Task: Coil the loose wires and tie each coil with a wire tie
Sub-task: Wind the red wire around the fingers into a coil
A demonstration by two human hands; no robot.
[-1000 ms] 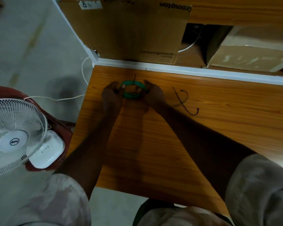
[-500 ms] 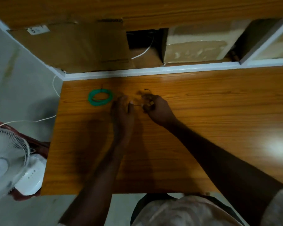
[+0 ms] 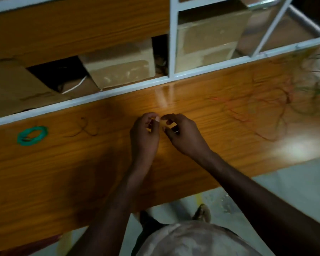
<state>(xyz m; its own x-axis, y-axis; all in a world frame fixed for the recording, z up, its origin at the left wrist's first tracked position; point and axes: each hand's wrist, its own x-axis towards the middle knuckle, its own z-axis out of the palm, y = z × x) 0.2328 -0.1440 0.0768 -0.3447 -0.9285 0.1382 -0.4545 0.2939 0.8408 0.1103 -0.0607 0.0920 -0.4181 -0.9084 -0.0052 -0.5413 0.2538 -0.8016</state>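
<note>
Head view: green coil [image 3: 33, 136] lies on bench [image 3: 63, 172], well left of both hands' grips; left hand [image 3: 145, 134] and right hand [image 3: 183, 134] curled, contents unclear.

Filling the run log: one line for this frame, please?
step: between coils | green coil: on table, far left, untouched | left hand, right hand: fingers curled, contents unclear | loose wires: right, uncoiled

Two hands meet over a wooden bench

The left hand [image 3: 144, 137] and right hand [image 3: 183, 135] have curled fingers [image 3: 156, 120] nearly touching; whether they pinch anything is unclear. Well left of the fingers lies a green wire coil [image 3: 32, 135] on the bench [image 3: 81, 172], with dark wire ties [image 3: 85, 128] between. Loose wires [image 3: 284, 100] sprawl far right.
</note>
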